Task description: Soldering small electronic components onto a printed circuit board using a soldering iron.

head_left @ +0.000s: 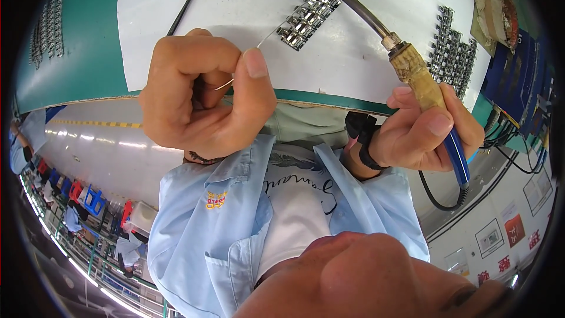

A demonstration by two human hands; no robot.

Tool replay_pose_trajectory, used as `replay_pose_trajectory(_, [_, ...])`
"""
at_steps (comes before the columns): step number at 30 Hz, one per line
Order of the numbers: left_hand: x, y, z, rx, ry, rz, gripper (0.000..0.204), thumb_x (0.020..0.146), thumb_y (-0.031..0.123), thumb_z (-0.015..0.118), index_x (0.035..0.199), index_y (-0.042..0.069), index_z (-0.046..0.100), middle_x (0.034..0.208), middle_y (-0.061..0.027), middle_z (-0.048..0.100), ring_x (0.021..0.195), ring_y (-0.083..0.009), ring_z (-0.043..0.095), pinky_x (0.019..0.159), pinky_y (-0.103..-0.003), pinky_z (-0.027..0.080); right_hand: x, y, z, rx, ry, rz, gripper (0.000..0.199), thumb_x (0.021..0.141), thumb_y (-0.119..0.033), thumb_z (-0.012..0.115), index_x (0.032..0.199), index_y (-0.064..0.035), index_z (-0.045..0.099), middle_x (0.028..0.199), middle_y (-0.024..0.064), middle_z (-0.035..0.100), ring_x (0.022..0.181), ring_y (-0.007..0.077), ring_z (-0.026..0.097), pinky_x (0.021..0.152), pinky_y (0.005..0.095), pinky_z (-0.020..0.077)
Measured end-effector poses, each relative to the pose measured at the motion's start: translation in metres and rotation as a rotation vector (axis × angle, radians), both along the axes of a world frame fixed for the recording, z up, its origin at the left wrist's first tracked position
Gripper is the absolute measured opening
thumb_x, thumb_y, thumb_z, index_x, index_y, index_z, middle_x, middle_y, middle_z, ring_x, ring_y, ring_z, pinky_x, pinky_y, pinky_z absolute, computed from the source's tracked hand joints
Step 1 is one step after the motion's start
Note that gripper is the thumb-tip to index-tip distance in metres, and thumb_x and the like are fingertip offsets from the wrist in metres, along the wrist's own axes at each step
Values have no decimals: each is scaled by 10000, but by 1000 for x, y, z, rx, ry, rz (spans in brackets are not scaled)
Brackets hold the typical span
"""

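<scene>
My left hand (206,91) pinches a thin solder wire (269,36) between thumb and forefinger. The wire's free end reaches the near end of a diagonal row of small shiny metal connectors (309,16). My right hand (429,132) is closed around a soldering iron (415,73) with a worn yellowish grip and a blue handle. Its metal shaft slants up to the left, and the tip is at the connector row, farther along than the wire; whether it touches cannot be made out. Beneath the row lies a white sheet (235,15).
More connector rows stand at the right (452,53) and on the green tabletop (88,76) at far left. A black cable (189,0) crosses the sheet. At the right edge are a stained sponge-like block (494,15) and a blue box (521,82) with cables below.
</scene>
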State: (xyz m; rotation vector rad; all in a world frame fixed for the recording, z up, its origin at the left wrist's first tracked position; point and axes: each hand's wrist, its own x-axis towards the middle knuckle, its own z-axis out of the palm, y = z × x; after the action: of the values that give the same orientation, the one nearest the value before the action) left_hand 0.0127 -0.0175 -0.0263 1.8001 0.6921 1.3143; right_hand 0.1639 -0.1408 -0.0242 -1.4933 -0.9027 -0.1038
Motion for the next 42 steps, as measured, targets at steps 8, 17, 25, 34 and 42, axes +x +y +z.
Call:
replay_pose_trajectory(8, [1, -1, 2, -30, -17, 20, 193, 750, -39, 710, 736, 14, 524, 500, 60, 386, 440, -6, 232, 419, -192, 136, 1, -2, -1, -7, -13, 2, 362, 927, -313, 604, 981, 29, 502, 578, 154, 579, 430, 173, 573, 381, 223, 458])
replay_pose_trajectory(17, [0, 0, 1, 4, -6, 13, 202, 757, -17, 721, 737, 19, 524, 491, 62, 374, 438, -1, 229, 420, -188, 131, 0, 0, 0, -1, -8, -12, 356, 933, -313, 593, 979, 27, 499, 575, 155, 574, 416, 171, 558, 363, 212, 436])
replay_pose_trajectory(25, [0, -1, 1, -4, 7, 36, 205, 751, -19, 724, 730, 23, 525, 487, 62, 370, 430, -1, 226, 418, -187, 128, 2, -2, -2, 13, -17, 4, 352, 933, -308, 593, 976, 30, 503, 581, 158, 576, 436, 175, 580, 374, 216, 458])
replay_pose_trajectory(34, [1, 0, 0, 24, 13, 34, 205, 747, -26, 723, 727, 22, 525, 491, 59, 374, 433, 0, 226, 417, -188, 129, 1, 0, -1, -12, -9, 13, 345, 936, -299, 589, 982, 32, 502, 584, 160, 579, 432, 175, 574, 371, 217, 454])
replay_pose_trajectory(42, [-2, 1, 1, 13, 17, 10, 202, 738, -32, 727, 736, 17, 531, 491, 55, 385, 431, -1, 230, 415, -189, 134, 4, -2, -3, 25, -30, 18, 344, 937, -298, 585, 984, 33, 503, 599, 167, 589, 429, 174, 570, 370, 214, 451])
